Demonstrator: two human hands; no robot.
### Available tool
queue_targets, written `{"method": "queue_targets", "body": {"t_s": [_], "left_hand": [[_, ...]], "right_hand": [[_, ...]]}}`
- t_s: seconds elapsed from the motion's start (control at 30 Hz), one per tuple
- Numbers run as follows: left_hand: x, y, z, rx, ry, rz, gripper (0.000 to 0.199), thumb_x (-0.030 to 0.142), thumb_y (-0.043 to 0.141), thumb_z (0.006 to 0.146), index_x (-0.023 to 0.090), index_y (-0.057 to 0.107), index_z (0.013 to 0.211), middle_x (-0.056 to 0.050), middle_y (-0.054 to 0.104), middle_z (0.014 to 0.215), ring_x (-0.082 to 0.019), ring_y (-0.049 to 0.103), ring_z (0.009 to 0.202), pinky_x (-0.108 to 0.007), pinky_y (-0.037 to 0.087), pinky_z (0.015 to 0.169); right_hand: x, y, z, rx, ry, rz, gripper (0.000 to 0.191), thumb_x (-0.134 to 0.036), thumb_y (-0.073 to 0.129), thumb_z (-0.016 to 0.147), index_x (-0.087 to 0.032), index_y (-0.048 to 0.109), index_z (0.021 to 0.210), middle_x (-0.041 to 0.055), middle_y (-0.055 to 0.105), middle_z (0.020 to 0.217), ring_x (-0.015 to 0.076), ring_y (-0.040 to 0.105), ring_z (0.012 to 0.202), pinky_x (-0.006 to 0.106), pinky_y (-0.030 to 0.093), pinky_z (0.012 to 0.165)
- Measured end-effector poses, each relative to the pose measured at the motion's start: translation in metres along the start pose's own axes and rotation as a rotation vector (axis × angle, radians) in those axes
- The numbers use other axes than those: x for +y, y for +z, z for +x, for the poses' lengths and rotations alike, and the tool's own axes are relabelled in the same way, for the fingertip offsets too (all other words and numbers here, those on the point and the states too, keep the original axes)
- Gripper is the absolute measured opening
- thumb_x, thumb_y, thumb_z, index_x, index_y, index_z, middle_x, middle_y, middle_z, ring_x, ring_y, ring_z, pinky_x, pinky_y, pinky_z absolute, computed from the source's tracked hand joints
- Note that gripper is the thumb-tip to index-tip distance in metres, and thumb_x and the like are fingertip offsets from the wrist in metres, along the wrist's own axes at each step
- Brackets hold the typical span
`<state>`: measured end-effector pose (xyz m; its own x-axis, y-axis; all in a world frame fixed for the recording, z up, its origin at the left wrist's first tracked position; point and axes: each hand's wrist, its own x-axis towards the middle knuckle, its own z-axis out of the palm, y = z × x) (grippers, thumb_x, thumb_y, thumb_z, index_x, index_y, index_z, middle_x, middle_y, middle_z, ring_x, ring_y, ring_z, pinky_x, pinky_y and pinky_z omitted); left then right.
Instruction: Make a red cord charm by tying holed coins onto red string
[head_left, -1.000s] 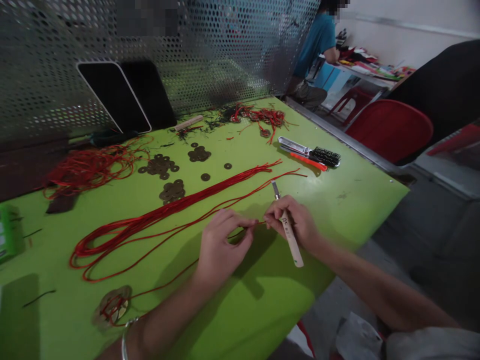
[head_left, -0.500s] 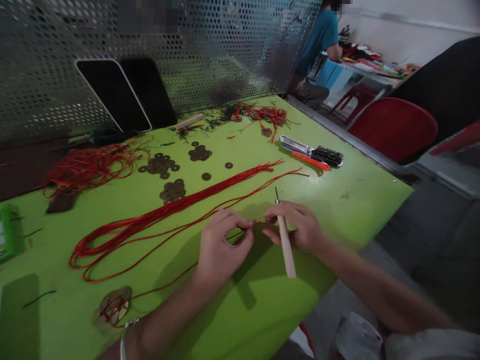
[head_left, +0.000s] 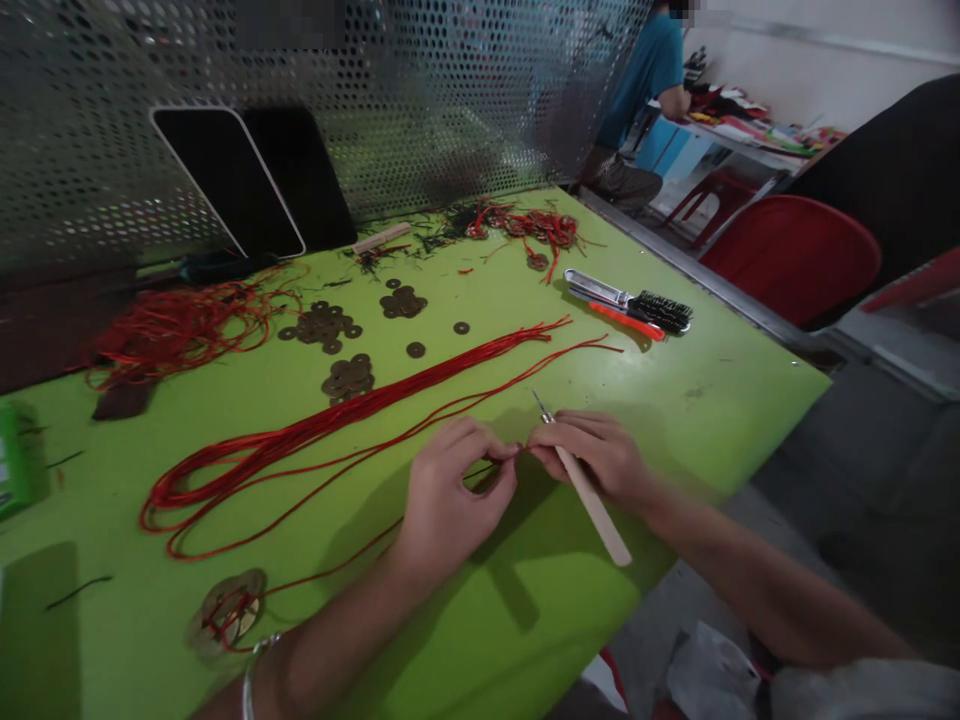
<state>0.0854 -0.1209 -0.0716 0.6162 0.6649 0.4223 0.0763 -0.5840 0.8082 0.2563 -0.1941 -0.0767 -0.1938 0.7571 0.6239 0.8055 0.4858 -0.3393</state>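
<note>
My left hand (head_left: 457, 490) pinches a thin red cord (head_left: 334, 570), which trails left under my wrist to a cluster of brass coins (head_left: 234, 608) laced with red cord. Fingertip to fingertip with it, my right hand (head_left: 600, 455) is closed, its thumb and finger at the cord's end. That same hand also holds an awl (head_left: 592, 505) with a pale wooden handle, its metal point tilted up and left. Behind both hands lies a long bundle of red cords (head_left: 390, 385), looped at the left. Small piles of coins (head_left: 349, 378) sit beyond the bundle.
A round brush (head_left: 660, 312) and an orange-handled tool (head_left: 622, 320) lie at the right. Tangled red thread (head_left: 187, 325) is at the left, and knotted coin pieces (head_left: 551, 228) at the back. Two phone-like slabs (head_left: 232, 180) lean on a perforated metal screen (head_left: 450, 100). A person (head_left: 649, 75) sits beyond.
My right hand has moved in closer to my left fingertips. The awl has swung, its point now leaning further left and its handle end further right.
</note>
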Motion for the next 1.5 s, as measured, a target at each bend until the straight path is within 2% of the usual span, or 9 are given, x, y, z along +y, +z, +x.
{"method": "queue_targets", "body": {"t_s": [0.3, 0.57, 0.7, 0.93, 1.07, 1.23, 1.5], "left_hand": [[-0.003, 0.003, -0.002, 0.030, 0.189, 0.091, 0.008, 0.010, 0.061, 0.077, 0.015, 0.060, 0.071, -0.001, 0.061, 0.069, -0.011, 0.055, 0.064, -0.021, 0.045, 0.056], [0.003, 0.003, -0.003, -0.026, 0.104, 0.012, 0.009, 0.006, 0.059, 0.077, 0.015, 0.060, 0.073, 0.000, 0.059, 0.071, -0.008, 0.055, 0.064, -0.017, 0.044, 0.056], [0.005, 0.002, -0.001, -0.045, 0.047, -0.017, 0.009, 0.011, 0.063, 0.076, 0.015, 0.065, 0.083, -0.001, 0.061, 0.072, -0.007, 0.052, 0.060, -0.016, 0.042, 0.050], [0.004, 0.001, 0.000, -0.043, -0.003, 0.001, 0.011, 0.007, 0.062, 0.076, 0.016, 0.067, 0.083, 0.000, 0.062, 0.072, -0.008, 0.053, 0.062, -0.016, 0.044, 0.052], [0.003, 0.002, 0.000, -0.025, 0.036, 0.025, 0.009, 0.010, 0.062, 0.078, 0.016, 0.066, 0.084, 0.000, 0.061, 0.073, -0.007, 0.054, 0.062, -0.017, 0.044, 0.054], [0.001, 0.003, 0.000, -0.009, 0.111, 0.061, 0.010, 0.010, 0.061, 0.080, 0.016, 0.065, 0.086, 0.000, 0.061, 0.075, -0.007, 0.054, 0.064, -0.017, 0.046, 0.056], [0.002, 0.002, -0.001, 0.018, 0.159, 0.095, 0.009, 0.009, 0.062, 0.079, 0.016, 0.064, 0.084, 0.000, 0.062, 0.075, -0.008, 0.054, 0.064, -0.017, 0.046, 0.057]], "right_hand": [[-0.003, 0.001, 0.000, -0.080, 0.187, 0.164, 0.015, -0.016, 0.047, 0.089, -0.017, 0.053, 0.075, -0.0053, 0.051, 0.050, 0.0050, 0.044, 0.042, 0.016, 0.035, 0.042], [-0.001, 0.003, -0.002, -0.049, 0.167, 0.198, 0.017, -0.019, 0.047, 0.091, -0.017, 0.051, 0.074, -0.0061, 0.048, 0.049, 0.0040, 0.041, 0.040, 0.017, 0.032, 0.041], [0.000, 0.003, -0.003, -0.032, 0.147, 0.175, 0.017, -0.017, 0.049, 0.089, -0.017, 0.050, 0.073, -0.0054, 0.047, 0.051, 0.0039, 0.041, 0.042, 0.016, 0.031, 0.041], [0.001, 0.004, -0.001, -0.031, 0.133, 0.208, 0.015, -0.013, 0.048, 0.088, -0.017, 0.051, 0.074, -0.0045, 0.050, 0.054, 0.0040, 0.043, 0.043, 0.016, 0.031, 0.041], [-0.004, -0.001, 0.004, -0.067, 0.243, 0.258, 0.022, -0.020, 0.045, 0.090, -0.017, 0.048, 0.068, -0.0063, 0.045, 0.047, 0.0037, 0.039, 0.038, 0.016, 0.029, 0.038], [-0.008, -0.006, 0.005, -0.177, 0.442, 0.472, 0.026, -0.026, 0.044, 0.092, -0.017, 0.047, 0.068, -0.0074, 0.043, 0.044, 0.0030, 0.039, 0.035, 0.015, 0.030, 0.037], [-0.007, -0.005, 0.004, -0.230, 0.531, 0.629, 0.028, -0.030, 0.045, 0.093, -0.017, 0.047, 0.069, -0.0076, 0.043, 0.044, 0.0026, 0.040, 0.033, 0.012, 0.031, 0.034]]}}
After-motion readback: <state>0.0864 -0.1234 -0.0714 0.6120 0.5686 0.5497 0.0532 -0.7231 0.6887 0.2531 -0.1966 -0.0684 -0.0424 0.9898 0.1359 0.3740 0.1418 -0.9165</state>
